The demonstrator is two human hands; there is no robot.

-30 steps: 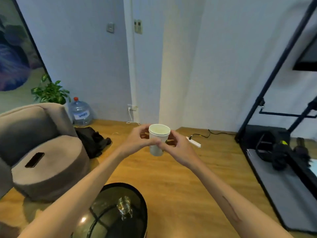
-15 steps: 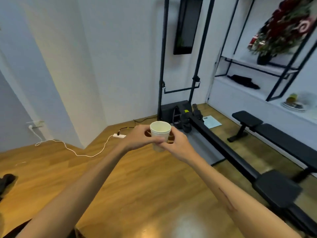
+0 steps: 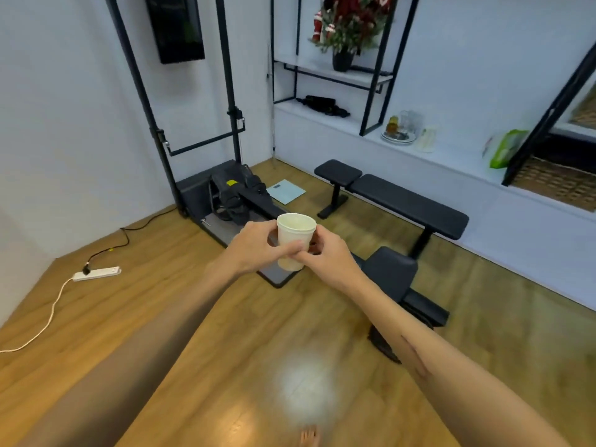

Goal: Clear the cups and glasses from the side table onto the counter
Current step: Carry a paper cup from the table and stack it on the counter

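Observation:
I hold a white paper cup upright in front of me, above the wooden floor. My left hand grips it from the left and my right hand from the right, thumbs meeting across its front. The cup's inside looks pale and empty. Far ahead on the right runs the long white counter, where several glasses and a cup stand on a plate. The side table is out of view.
A black weight bench stands between me and the counter. A black exercise frame with a floor machine fills the corner. A white power strip with its cable lies on the floor at left. A green bag sits on the counter.
My view has swung right, from the sofa and side table past the corner to the bench and counter. Both hands have kept the same grip on the cup.

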